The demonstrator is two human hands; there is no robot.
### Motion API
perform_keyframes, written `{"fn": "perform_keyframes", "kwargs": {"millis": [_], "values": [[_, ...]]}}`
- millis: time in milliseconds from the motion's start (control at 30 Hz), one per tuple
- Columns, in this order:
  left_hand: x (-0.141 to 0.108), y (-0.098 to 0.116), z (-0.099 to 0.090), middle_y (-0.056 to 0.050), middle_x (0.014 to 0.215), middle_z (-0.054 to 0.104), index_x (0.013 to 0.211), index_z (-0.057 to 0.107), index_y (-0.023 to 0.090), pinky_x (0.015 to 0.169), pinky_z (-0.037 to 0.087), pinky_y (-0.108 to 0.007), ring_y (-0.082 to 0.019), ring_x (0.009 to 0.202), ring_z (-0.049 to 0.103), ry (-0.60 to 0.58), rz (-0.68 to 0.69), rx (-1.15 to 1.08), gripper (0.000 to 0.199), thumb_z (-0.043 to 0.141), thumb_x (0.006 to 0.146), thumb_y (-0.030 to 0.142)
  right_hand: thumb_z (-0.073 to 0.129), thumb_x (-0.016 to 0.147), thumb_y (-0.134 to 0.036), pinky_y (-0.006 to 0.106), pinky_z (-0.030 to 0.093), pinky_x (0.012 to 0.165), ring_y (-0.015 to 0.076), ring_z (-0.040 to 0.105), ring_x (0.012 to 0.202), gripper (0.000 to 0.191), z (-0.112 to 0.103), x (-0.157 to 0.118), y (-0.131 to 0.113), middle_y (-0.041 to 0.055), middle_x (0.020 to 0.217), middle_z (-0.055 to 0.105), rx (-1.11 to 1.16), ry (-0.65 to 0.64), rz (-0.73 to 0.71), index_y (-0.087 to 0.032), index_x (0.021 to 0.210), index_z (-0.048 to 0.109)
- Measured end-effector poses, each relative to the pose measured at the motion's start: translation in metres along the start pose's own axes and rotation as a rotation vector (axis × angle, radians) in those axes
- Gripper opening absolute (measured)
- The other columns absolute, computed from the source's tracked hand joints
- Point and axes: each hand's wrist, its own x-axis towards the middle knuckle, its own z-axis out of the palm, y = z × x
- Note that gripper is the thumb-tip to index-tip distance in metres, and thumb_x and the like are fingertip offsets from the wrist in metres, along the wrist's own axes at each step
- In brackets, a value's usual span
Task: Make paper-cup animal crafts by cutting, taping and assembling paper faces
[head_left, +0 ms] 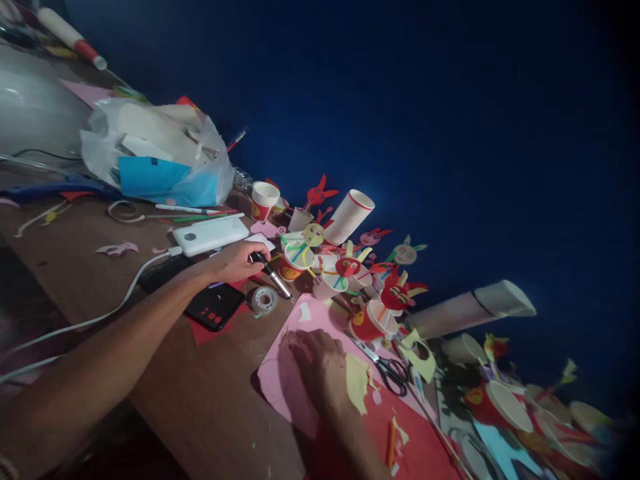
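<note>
My left hand point(237, 261) reaches in from the left, its fingers closed round the black end of a pen point(277, 279) with a silver barrel. The pen slants down to the right, its far end by the edge of a pink paper sheet point(277, 373). My right hand point(320, 360) rests on that sheet, palm down, fingers bent but apart; shadow partly hides the fingertips. Just below the pen lies a roll of clear tape point(265, 301). To the right of my right hand are black-handled scissors point(393, 375) and a yellow paper scrap point(357, 383).
Behind the hands stand paper cups point(295, 263) with paper animal heads on straws, and a stack of cups point(350, 217). A white power bank point(210, 235) with a cable, a dark phone point(216, 307) and a plastic bag point(160, 153) of paper lie left. Red paper point(415, 440) is at the right.
</note>
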Motion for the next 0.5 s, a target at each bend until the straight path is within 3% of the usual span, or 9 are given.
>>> {"fn": "perform_keyframes", "kwargs": {"millis": [133,267,433,500], "values": [[0.001,-0.011,0.003,-0.002,0.083,0.064,0.087,0.061,0.018,0.069,0.042,-0.025,-0.017,0.074,0.058,0.014,0.032,0.164,0.020,0.047,0.072,0.020,0.060,0.083,-0.032,0.031,0.029,0.069,0.0218,0.057,0.079,0.013,0.009,0.014,-0.015,0.0038,0.083,0.065,-0.046,-0.039,0.047,-0.022,0.090,0.064],[0.003,-0.016,0.007,-0.005,0.086,0.064,0.081,0.062,0.017,0.075,0.042,-0.029,-0.019,0.081,0.057,0.001,0.091,0.273,0.016,0.048,0.075,0.022,0.056,0.084,-0.020,0.029,0.028,0.066,0.0176,0.058,0.071,0.011,0.009,0.018,-0.016,0.0003,0.075,0.066,-0.042,-0.074,0.049,-0.022,0.078,0.064],[0.000,0.000,0.016,-0.005,0.083,0.063,0.083,0.061,0.017,0.075,0.042,-0.027,-0.016,0.080,0.056,0.193,0.210,0.184,0.016,0.046,0.080,0.021,0.051,0.087,-0.021,0.026,0.030,0.064,0.0150,0.059,0.069,0.017,-0.003,0.033,0.007,0.0003,0.075,0.067,-0.046,-0.038,0.160,-0.019,0.076,0.063],[-0.005,0.013,0.026,-0.004,0.080,0.063,0.083,0.061,0.016,0.071,0.042,-0.024,-0.014,0.075,0.057,0.183,0.267,0.100,0.018,0.044,0.083,0.021,0.049,0.089,-0.025,0.026,0.030,0.063,0.0168,0.060,0.073,0.020,-0.005,0.041,0.013,0.0023,0.076,0.067,-0.069,-0.021,0.211,-0.019,0.076,0.063]]}}
